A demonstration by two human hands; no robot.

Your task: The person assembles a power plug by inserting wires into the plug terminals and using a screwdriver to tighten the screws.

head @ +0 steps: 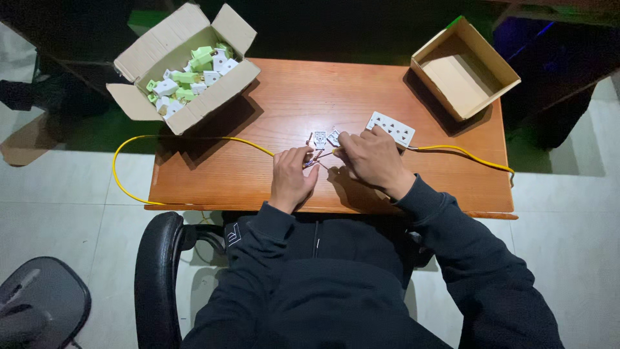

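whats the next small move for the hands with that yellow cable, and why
Probably bring the cable's bare ends to one of the small white plug parts just above the hands. The left hand pinches the yellow cable near its stripped end, the right hand holds the thin wire tips, and the two small parts lie unattached on the wooden table beside the white socket plate.

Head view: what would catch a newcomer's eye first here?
The two hands meeting mid-table: left hand and right hand pinch the bared end of a yellow cable that loops off the wooden table. Next, the open cardboard box of white and green plugs at far left, and an empty box at far right.
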